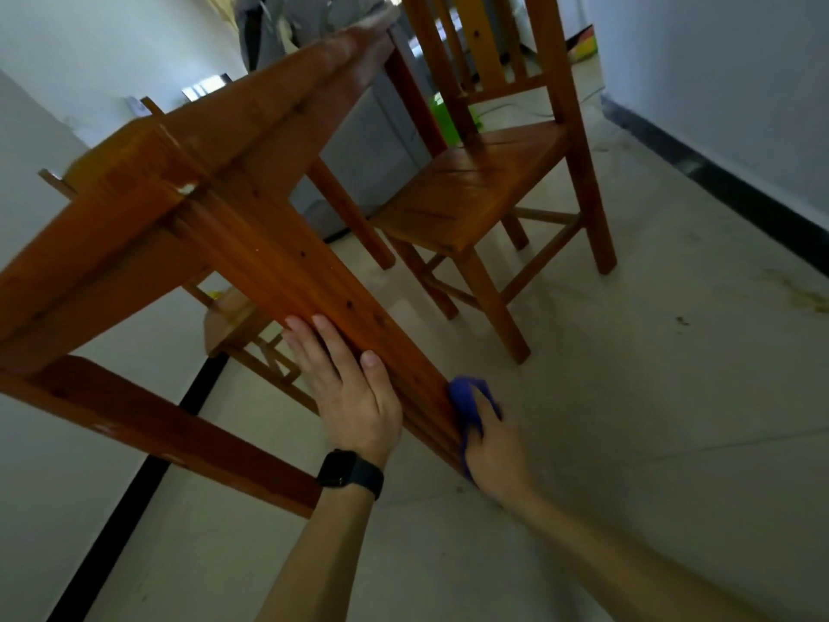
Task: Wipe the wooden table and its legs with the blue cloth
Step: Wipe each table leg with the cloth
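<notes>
Two grips on one leg (pixel 278 262) of the wooden surface (pixel 134 181), all seen from low down and tilted. Left grip (pixel 345 388) laid flat against the leg, fingers straight along its far face, thumb up on the near face, nothing held. Black watch (pixel 350 472) on that wrist. Right grip (pixel 495 446) lower down, just beside the left, curled round the blue cloth (pixel 466 399) and pressing it to the leg's right-hand edge, close to the floor (pixel 628 397). Cloth bunched, partly hidden behind the palm. To the right, well apart from the leg, a wooden chair (pixel 475 190) upright on the pale tiles. Behind the leg on the left, part of a second wooden seat (pixel 233 316). Farther back, a grey cabinet (pixel 372 141) and something bright green (pixel 442 112), too blurred to name. Black skirting (pixel 717 177) along the foot of the white wall (pixel 740 83) at the right.
</notes>
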### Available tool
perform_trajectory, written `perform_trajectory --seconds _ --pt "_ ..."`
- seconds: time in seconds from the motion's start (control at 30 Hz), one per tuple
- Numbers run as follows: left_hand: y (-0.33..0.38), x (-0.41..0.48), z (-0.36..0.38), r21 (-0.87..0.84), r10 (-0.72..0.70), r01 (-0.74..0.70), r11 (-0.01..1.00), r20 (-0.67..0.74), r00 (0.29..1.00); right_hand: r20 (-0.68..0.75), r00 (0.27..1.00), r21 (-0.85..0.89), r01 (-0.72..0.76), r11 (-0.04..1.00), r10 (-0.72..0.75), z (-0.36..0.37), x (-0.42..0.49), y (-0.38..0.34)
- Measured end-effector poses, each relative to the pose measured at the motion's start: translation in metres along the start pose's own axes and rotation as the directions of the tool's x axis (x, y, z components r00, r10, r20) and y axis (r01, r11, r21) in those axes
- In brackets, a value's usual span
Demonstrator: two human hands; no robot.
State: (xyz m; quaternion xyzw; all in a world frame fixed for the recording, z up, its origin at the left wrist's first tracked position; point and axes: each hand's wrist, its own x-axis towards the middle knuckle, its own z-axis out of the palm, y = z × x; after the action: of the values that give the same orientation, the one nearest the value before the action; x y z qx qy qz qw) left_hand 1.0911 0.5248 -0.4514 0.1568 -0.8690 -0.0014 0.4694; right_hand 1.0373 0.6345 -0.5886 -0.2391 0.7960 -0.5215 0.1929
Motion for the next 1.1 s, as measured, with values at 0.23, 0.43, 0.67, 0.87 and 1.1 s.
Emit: perform_trajectory --seconds 0.23,0.43,0.67,0.87,1.1 --pt "-0.004 0.002 0.002 0.007 0.028 -0.028 1.0 -0.024 0.999 -0.024 0.982 0.414 0.183 0.892 -0.19 -0.085 0.04 -0.099" --pt "-0.007 0.002 -0.001 0.029 0.057 -0.057 0.998 -0.017 0.998 -0.07 0.8 0.124 0.6 0.79 -0.596 -0.074 0.015 -0.153" --pt "-0.001 -0.003 -0.005 0.077 -0.019 0.017 0.997 0.026 0.999 0.501 0.849 0.05 -0.225 0.973 0.17 -0.037 0.033 0.029" --pt "-0.001 0.002 -0.001 0.079 0.03 -0.028 0.996 -0.022 0.999 0.168 0.982 0.453 -0.004 0.892 -0.081 -0.089 0.044 -0.083" --pt "-0.003 -0.002 0.0 0.034 -0.011 0.011 0.999 -0.009 1.0 -0.207 0.901 0.115 0.409 0.905 -0.38 -0.025 0.003 -0.086"
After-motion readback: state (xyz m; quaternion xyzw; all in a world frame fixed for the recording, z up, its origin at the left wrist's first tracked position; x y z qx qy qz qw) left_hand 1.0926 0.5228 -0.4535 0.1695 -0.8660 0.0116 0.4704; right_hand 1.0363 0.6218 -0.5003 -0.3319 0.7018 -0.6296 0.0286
